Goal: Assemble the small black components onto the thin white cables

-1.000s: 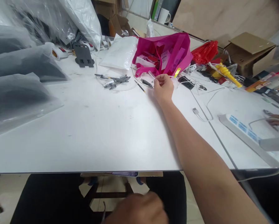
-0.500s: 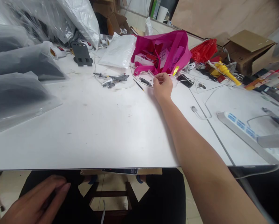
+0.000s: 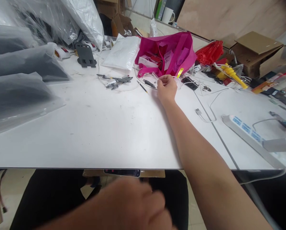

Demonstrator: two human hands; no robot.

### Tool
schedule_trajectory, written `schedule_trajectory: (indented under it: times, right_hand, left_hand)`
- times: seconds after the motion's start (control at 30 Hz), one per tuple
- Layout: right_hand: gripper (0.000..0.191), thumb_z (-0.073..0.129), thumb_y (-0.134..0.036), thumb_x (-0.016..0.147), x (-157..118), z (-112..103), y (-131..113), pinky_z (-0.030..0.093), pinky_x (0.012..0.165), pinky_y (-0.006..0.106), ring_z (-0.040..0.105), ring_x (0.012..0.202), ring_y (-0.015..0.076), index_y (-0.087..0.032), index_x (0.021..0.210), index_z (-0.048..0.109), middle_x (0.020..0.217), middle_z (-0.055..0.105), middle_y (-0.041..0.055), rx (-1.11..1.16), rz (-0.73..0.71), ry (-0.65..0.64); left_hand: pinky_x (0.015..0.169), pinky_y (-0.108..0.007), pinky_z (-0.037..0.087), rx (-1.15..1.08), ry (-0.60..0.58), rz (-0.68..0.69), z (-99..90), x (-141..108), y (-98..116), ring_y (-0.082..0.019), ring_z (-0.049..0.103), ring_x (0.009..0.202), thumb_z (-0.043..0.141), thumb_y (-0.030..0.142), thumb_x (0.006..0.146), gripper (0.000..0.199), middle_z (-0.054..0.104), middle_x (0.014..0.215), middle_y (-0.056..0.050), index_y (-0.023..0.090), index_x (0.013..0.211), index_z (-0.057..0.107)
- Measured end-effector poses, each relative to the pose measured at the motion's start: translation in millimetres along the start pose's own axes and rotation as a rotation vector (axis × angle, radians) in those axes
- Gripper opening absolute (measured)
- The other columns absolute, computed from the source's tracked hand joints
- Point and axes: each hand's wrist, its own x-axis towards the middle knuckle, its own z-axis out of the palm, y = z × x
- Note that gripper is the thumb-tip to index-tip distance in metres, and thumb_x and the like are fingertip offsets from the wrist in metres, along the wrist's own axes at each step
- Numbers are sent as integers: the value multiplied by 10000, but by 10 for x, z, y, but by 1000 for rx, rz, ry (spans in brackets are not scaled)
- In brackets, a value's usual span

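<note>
My right hand (image 3: 167,88) rests on the white table (image 3: 104,127) with its fingers curled and pinched together. What the fingertips hold, if anything, is hidden. Just left of it lie a black pen (image 3: 149,84) and a thin pen refill (image 3: 142,86). Farther left is a loose pile of pens (image 3: 119,82). Behind the hand stands a magenta tote bag (image 3: 167,54) with small boxes inside. My left hand (image 3: 133,204), smeared by motion, is below the table's front edge, over my lap; its fingers look bent but are unclear.
Grey plastic-wrapped packages (image 3: 16,99) cover the left side. A black stand (image 3: 85,56) and a white padded pouch (image 3: 122,51) sit at the back. On the right are a power strip (image 3: 250,137), a cable plug (image 3: 198,111) and an open carton (image 3: 255,54). A phone (image 3: 122,172) lies below the edge.
My left hand has swung from the lower left toward the middle, in front of my lap. My right hand stays in the same place. The view has shifted slightly.
</note>
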Motion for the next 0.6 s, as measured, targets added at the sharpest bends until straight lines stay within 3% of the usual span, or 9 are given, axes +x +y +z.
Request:
schedule_trajectory:
  times: [0.03, 0.1, 0.17, 0.23, 0.3, 0.4, 0.47, 0.6]
  right_hand:
    - [69, 552, -184, 919, 3, 0, 4, 583, 891, 399, 687, 873, 199, -239, 929, 593, 955, 736, 64, -2, -4, 3]
    - [73, 559, -170, 916, 14, -1, 17, 576, 907, 399, 685, 890, 200, -237, 925, 588, 957, 729, 68, -4, -7, 19]
    - [62, 571, -175, 919, 37, 0, 43, 570, 927, 402, 682, 902, 199, -236, 912, 575, 956, 720, 66, 2, -3, 40]
    - [41, 574, -204, 933, 66, 12, 79, 571, 929, 408, 684, 901, 196, -232, 907, 560, 958, 709, 64, 19, 14, 54]
    - [36, 561, -236, 953, 92, 39, 114, 574, 915, 410, 691, 897, 196, -222, 920, 557, 960, 696, 67, 29, 35, 50]
    - [95, 535, -294, 993, 94, 107, 121, 574, 891, 396, 697, 920, 200, -218, 948, 570, 964, 684, 70, 19, 13, -4]
    - [157, 532, -363, 1019, 57, 161, 75, 579, 856, 376, 691, 909, 197, -225, 958, 576, 947, 678, 64, 36, -34, -62]
    - [265, 562, -493, 1025, -75, 246, -106, 585, 765, 336, 664, 826, 176, -237, 956, 576, 886, 657, 39, 129, -95, -163]
  left_hand:
    - [317, -350, 300, -9, 117, -33, -103, 208, -181, -100, 449, 443, 675, 346, 900, 309, 618, 563, 56, 277, 611, 594]
    - [415, -323, 303, -87, 165, -237, -263, 598, -666, -97, 387, 442, 595, 315, 983, 458, 491, 492, 41, 233, 549, 472]
    - [489, -311, 296, -172, 348, -485, -326, 902, -1231, -107, 364, 488, 637, 346, 973, 510, 384, 493, 37, 217, 551, 381]
    - [530, -298, 289, -216, 613, -667, -311, 1074, -1745, -122, 377, 555, 675, 377, 964, 517, 343, 527, 34, 221, 587, 357]
    - [560, -294, 298, -238, 733, -701, -280, 1115, -2108, -125, 353, 580, 666, 353, 975, 538, 297, 549, 33, 219, 592, 312]
    - [578, -285, 332, -281, 676, -690, -293, 1038, -2338, -125, 350, 577, 644, 320, 983, 547, 297, 542, 31, 216, 557, 318]
    - [571, -276, 345, -333, 658, -697, -335, 990, -2361, -122, 357, 567, 657, 329, 976, 538, 315, 532, 32, 215, 553, 345]
    - [524, -258, 335, -494, 734, -798, -399, 1011, -2352, -114, 370, 537, 614, 371, 1000, 488, 322, 523, 33, 218, 589, 400]
